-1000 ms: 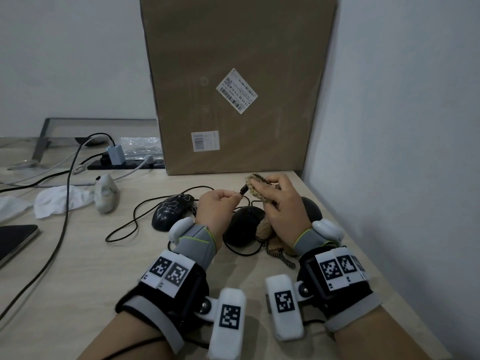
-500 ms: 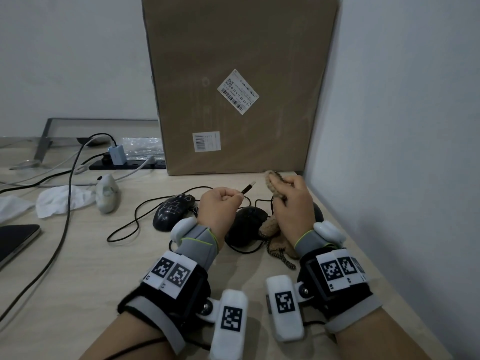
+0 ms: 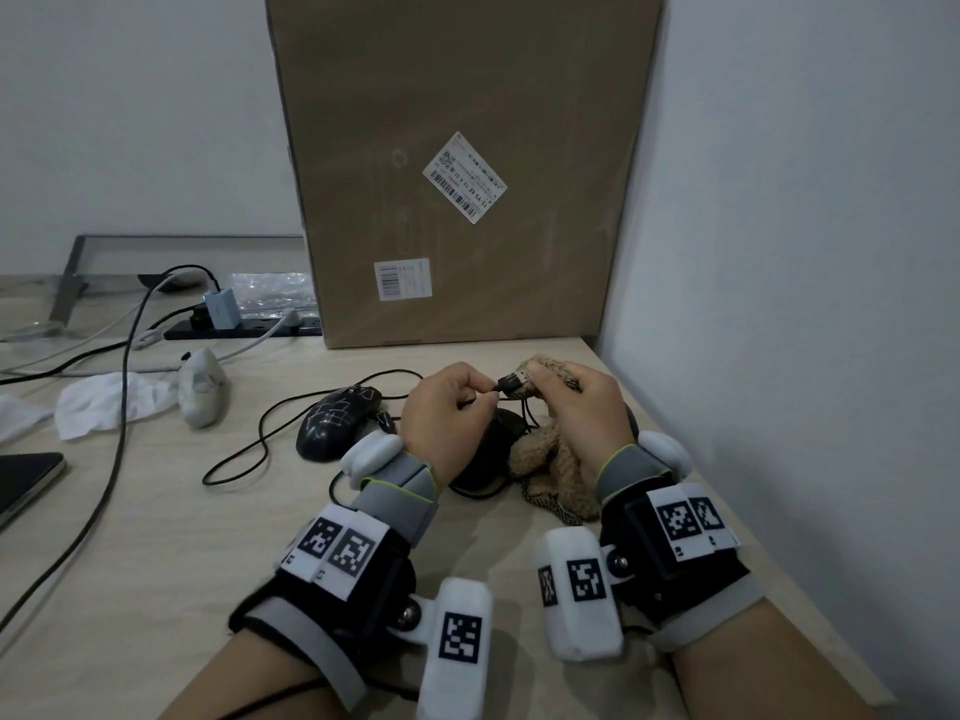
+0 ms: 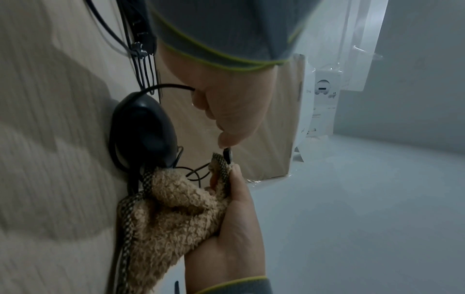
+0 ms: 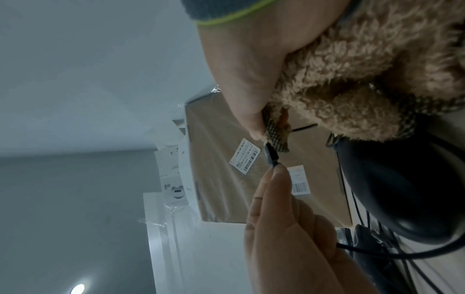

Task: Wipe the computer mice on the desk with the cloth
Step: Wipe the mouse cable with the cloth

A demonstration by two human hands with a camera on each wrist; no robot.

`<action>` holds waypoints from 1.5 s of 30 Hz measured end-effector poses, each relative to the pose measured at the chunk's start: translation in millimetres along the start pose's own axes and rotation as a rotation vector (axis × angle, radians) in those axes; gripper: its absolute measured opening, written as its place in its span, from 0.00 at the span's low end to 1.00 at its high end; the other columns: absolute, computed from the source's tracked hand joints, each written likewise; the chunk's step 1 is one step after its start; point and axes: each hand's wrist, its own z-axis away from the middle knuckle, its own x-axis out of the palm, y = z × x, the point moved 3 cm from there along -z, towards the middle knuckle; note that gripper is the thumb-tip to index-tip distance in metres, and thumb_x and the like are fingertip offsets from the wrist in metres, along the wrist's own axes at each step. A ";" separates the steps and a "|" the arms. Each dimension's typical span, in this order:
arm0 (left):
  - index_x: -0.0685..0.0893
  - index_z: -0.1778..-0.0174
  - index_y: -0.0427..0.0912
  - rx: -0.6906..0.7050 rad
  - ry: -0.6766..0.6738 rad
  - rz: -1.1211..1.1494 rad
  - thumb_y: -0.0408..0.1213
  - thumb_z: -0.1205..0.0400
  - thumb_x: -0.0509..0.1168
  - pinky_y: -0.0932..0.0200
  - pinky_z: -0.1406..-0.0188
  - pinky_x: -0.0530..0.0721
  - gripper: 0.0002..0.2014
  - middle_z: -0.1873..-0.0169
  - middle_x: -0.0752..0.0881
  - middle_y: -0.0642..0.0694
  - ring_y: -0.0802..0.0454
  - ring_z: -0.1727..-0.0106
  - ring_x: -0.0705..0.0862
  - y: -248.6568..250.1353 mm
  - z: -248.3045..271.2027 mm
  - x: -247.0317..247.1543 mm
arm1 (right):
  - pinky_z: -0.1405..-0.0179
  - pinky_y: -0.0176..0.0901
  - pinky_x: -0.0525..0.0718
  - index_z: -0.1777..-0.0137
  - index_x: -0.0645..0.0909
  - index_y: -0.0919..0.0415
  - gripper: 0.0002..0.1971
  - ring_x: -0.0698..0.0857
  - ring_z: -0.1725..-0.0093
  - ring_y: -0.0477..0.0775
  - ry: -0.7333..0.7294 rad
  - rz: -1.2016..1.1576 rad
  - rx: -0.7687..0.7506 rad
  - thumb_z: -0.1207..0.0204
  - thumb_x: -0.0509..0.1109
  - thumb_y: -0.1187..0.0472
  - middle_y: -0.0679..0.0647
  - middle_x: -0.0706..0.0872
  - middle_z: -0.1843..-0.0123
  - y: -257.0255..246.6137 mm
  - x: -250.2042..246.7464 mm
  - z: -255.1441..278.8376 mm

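Tan fleece fills my right hand in the head view: I have the cloth bunched in curled fingers, one corner pinched up against the plug that my left hand holds by thumb and fingertip just behind it, so the metal end is free to rub. Both hands hover over a black mouse on the pale wood surface; a patterned mouse lies just left of it and a grey mouse further left, beside a white tissue. A cardboard box stands behind.

From the left wrist, the cloth hangs down onto the black mouse, and its checked edge touches the plug.

From the right wrist, the plug runs between the left fingertips and the folded cloth corner. I judge the cable end is being wiped.
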 end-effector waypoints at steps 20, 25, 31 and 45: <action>0.88 0.61 0.39 -0.383 0.075 0.268 0.33 0.19 0.64 0.67 0.82 0.63 0.09 0.85 0.71 0.52 0.59 0.82 0.66 -11.8 -0.2 1.2 | 0.41 0.24 0.74 0.35 0.81 0.55 0.16 0.80 0.43 0.40 -0.186 0.096 -0.321 0.23 0.69 0.64 0.50 0.78 0.44 -1.3 15.7 2.5; 0.88 0.60 0.35 -0.347 0.121 0.291 0.31 0.20 0.65 0.70 0.85 0.64 0.07 0.92 0.70 0.57 0.63 0.87 0.65 -13.0 -0.7 0.2 | 0.32 0.25 0.67 0.32 0.78 0.52 0.22 0.75 0.37 0.43 -0.356 0.324 -0.534 0.23 0.66 0.71 0.54 0.71 0.35 2.2 23.3 6.2; 0.87 0.64 0.42 -0.318 0.132 0.390 0.31 0.20 0.66 0.71 0.80 0.71 0.08 0.76 0.79 0.47 0.64 0.81 0.70 -10.2 0.4 -0.9 | 0.31 0.44 0.72 0.28 0.74 0.50 0.27 0.74 0.33 0.57 -0.275 0.505 -0.587 0.25 0.61 0.72 0.58 0.71 0.29 5.5 23.7 0.9; 0.91 0.52 0.41 0.022 0.063 -0.075 0.35 0.20 0.67 0.58 0.62 0.81 0.08 0.73 0.85 0.48 0.53 0.70 0.80 -0.3 2.0 -0.5 | 0.48 0.22 0.73 0.40 0.83 0.60 0.13 0.79 0.50 0.46 -0.075 0.266 -0.400 0.23 0.66 0.68 0.54 0.82 0.49 5.0 12.4 -2.1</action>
